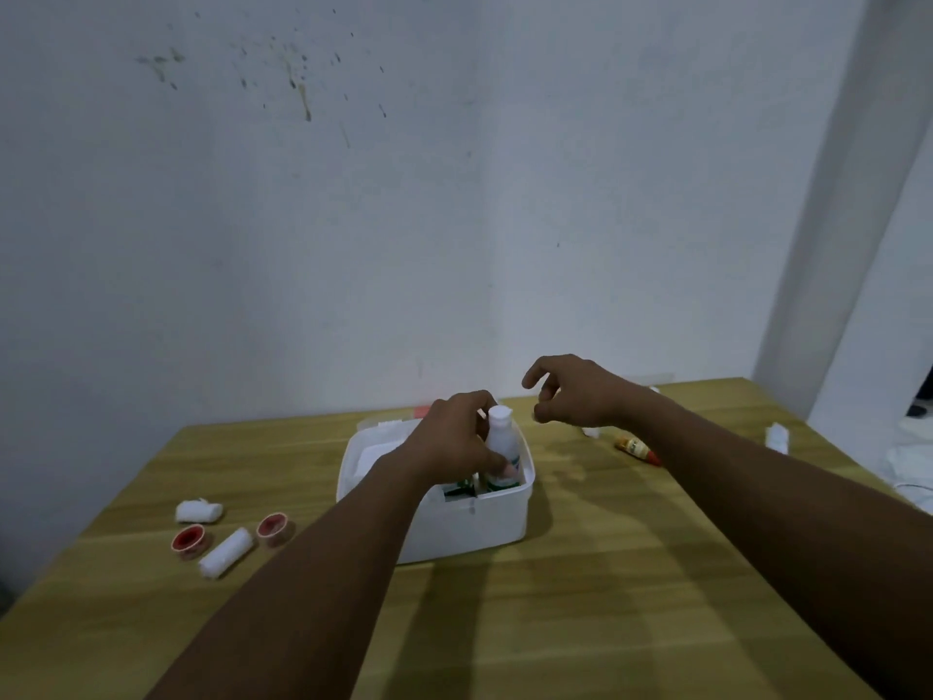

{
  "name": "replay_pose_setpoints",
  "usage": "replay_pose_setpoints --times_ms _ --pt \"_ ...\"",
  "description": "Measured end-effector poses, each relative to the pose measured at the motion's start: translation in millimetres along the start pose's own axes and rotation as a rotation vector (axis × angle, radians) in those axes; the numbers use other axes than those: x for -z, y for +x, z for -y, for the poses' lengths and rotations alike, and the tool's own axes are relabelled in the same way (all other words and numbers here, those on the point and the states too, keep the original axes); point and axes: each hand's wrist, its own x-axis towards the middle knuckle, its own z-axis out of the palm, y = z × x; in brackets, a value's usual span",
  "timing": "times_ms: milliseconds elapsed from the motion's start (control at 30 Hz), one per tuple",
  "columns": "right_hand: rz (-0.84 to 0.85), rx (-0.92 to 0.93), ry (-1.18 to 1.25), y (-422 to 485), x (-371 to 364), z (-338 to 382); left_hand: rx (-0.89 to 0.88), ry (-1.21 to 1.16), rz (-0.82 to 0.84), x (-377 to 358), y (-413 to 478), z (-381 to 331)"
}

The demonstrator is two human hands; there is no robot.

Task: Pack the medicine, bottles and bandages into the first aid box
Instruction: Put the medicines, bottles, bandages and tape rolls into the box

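A white first aid box stands open in the middle of the wooden table. My left hand is shut on a white bottle held upright over the box's right side, its base inside the box. A green-labelled item lies inside the box. My right hand hovers open above the table just right of the box, holding nothing. Two white bandage rolls and two red tape rolls lie to the left. A small orange bottle lies to the right.
Another white bandage roll lies near the table's right edge. The box lid sits behind the box. A white wall rises directly behind the table. White cloth lies off the table at the far right.
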Motion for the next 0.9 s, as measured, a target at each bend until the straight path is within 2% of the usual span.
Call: replay_pose_setpoints --times_ms 267,500,800,900 --pt "-0.021 -0.062 0.055 -16 1 -21 0.005 0.1 0.011 -1 -1 -3" --pt "-0.198 -0.178 0.065 -19 30 -51 -0.043 0.127 -0.138 14 25 -28" --pt "-0.221 -0.302 -0.033 32 6 -89 -0.109 0.141 -0.011 -40 98 -42" --pt "-0.17 -0.319 -0.095 61 -15 -101 -0.108 0.162 0.019 -54 123 -35"
